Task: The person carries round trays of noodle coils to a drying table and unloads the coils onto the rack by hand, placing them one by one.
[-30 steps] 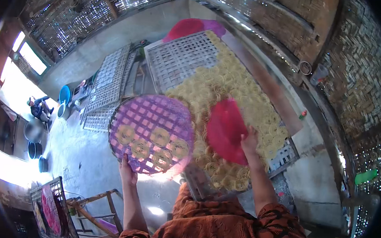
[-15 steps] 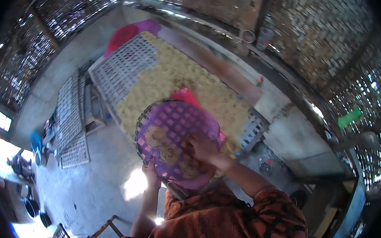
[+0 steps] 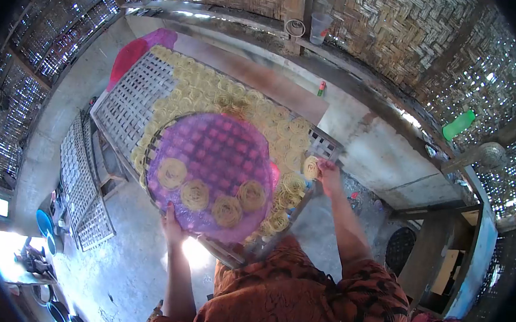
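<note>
A round woven tray lined with purple mesh (image 3: 211, 146) is tilted in front of me, over the near part of a large lattice rack. Several pale coiled noodle nests (image 3: 194, 194) lie along the tray's lower half. My left hand (image 3: 174, 226) grips its near-left rim, with the thumb on top and the other fingers hidden underneath. Off to the right, my right hand (image 3: 329, 177) pinches another noodle nest (image 3: 311, 168) by its edge, close to the rack's right end. More noodle nests (image 3: 292, 187) are bunched just below that hand.
Rows of noodle nests cover much of the lattice rack (image 3: 133, 83), whose left part shows bare slats. A second lattice rack (image 3: 95, 218) leans at left. Pink-red cloth (image 3: 128, 62) lies at the far corner. A green bottle (image 3: 458, 125) hangs at the right wall.
My right hand has moved from over the purple mesh to the right of the tray, and now holds a noodle nest. My left hand still grips the rim. The view has shifted.
</note>
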Available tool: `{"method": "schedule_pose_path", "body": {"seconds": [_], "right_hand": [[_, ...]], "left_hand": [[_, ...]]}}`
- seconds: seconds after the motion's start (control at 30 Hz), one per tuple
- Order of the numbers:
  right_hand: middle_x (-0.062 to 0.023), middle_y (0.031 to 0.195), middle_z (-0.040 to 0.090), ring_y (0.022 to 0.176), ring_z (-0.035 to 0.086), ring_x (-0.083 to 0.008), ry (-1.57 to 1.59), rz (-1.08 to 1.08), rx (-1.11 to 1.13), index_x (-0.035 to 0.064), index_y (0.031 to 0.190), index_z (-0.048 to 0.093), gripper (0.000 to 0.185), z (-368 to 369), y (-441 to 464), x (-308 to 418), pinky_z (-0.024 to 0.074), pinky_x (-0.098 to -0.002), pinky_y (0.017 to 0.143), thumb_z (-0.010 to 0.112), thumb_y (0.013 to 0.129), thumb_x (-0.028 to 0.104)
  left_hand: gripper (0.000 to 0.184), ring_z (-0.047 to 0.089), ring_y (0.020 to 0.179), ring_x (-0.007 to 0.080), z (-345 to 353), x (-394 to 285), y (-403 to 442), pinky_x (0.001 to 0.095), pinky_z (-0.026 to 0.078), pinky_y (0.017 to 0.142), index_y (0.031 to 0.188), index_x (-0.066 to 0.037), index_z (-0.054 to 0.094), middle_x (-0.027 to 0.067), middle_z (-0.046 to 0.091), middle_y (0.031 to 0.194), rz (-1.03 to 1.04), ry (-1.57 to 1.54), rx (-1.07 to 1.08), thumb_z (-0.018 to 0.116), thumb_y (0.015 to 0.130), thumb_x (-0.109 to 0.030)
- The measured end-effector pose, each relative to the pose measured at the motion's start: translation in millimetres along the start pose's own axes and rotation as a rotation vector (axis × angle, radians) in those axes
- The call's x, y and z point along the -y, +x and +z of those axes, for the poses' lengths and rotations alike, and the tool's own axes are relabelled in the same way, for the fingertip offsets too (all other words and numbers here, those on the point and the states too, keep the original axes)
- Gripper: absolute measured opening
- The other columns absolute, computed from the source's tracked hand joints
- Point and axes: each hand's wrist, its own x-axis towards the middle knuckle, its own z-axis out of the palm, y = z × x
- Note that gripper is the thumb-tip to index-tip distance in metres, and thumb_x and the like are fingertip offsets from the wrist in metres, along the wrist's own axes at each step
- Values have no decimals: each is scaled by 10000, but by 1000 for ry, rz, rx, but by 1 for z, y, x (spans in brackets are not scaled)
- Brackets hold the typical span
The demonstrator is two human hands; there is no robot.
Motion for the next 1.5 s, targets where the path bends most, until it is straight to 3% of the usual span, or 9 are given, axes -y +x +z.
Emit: {"method": "schedule_pose_path", "body": {"seconds": [0.07, 0.13, 0.23, 0.4, 0.63, 0.8, 0.97, 1.17, 1.5], "right_hand": [[-22, 907, 649, 811, 618, -147, 110, 129, -60, 45, 1059, 609, 193, -6, 0, -14, 507, -286, 702, 556, 897, 137], [-91, 973, 641, 867, 621, -209, -934, -165, 26, 27, 1075, 601, 243, -12, 1, -20, 503, -320, 756, 570, 876, 162], [-153, 1046, 608, 932, 610, -258, -1236, -673, -140, 26, 1055, 603, 241, 33, -35, -4, 485, -339, 796, 608, 837, 128], [-141, 926, 572, 824, 600, -288, -830, -584, 500, 16, 876, 579, 275, 95, -82, 27, 479, -373, 709, 759, 673, 62], [-98, 869, 553, 767, 571, -223, -754, -289, 607, 27, 839, 562, 217, 92, -91, 47, 466, -331, 695, 729, 701, 20], [-63, 831, 585, 731, 592, -159, -1331, -990, 265, 13, 900, 578, 71, 105, -110, 30, 475, -289, 626, 586, 845, 57], [-76, 853, 630, 726, 605, -174, -21, 87, 204, 24, 997, 569, 125, 57, -40, 5, 505, -304, 663, 469, 933, 62], [-71, 921, 628, 751, 595, -160, 49, -1, -11, 63, 985, 605, 103, 24, -7, 49, 506, -303, 695, 526, 922, 78], [-35, 897, 649, 848, 601, -134, -1187, -1003, 437, 28, 934, 645, 163, 123, -76, 27, 474, -266, 742, 672, 781, 74]], "left_hand": [[427, 567, 1026, 237, 13, 12, -4, 363, 492, 840, 1261, -24, 450, 127, 562, 1170, 98, 124, 16, 548, 913, -252], [497, 530, 1020, 192, 38, 19, -8, 312, 452, 831, 1259, 1, 443, 104, 553, 1156, 1, 210, -122, 583, 890, -300], [512, 497, 1027, 173, 66, 30, -8, 299, 434, 823, 1276, -5, 427, 91, 520, 1186, -101, 187, -157, 588, 891, -303], [404, 568, 1038, 228, 89, 68, -2, 391, 524, 811, 1284, -74, 412, 83, 525, 1212, -43, -44, -50, 549, 917, -175], [465, 525, 1025, 202, 94, 58, -6, 331, 465, 830, 1311, -8, 389, 106, 503, 1223, -15, -48, 63, 530, 926, -226], [414, 528, 992, 174, 98, 55, -16, 305, 448, 800, 1256, 11, 442, 106, 523, 1182, -24, 88, -89, 529, 922, -217], [368, 532, 971, 179, 68, 44, -7, 308, 446, 803, 1218, 9, 468, 101, 544, 1133, -25, 234, -128, 522, 921, -201], [390, 621, 766, 180, 47, 18, -8, 286, 537, 577, 1158, -8, 431, 109, 581, 999, -26, -5, -163, 579, 905, -265], [325, 579, 728, 152, 76, 34, -2, 242, 459, 510, 1188, -29, 465, 59, 576, 1049, 81, -15, -63, 536, 926, -207]]}}
